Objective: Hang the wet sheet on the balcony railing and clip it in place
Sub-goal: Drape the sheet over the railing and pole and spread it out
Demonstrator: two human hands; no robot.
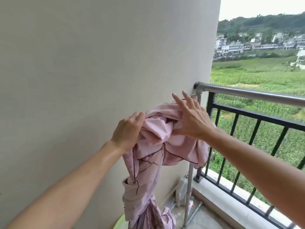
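A pale pink wet sheet (158,139) with a dark hem line hangs bunched in front of me, its twisted lower part dropping toward the floor. My left hand (127,131) grips a fold at the bunch's left side. My right hand (191,118) lies on the top right of the bunch with the fingers spread, thumb tucked under the cloth. The silver top rail (254,94) of the balcony railing runs to the right from the wall, just beyond my right hand. No clips are in view.
A plain white wall (99,71) fills the left. Black vertical bars (257,133) stand under the rail on a white ledge (231,205). A grey upright pipe (189,195), a plastic jug (180,192) and bottles sit in the corner. A green basin rim (119,223) shows below.
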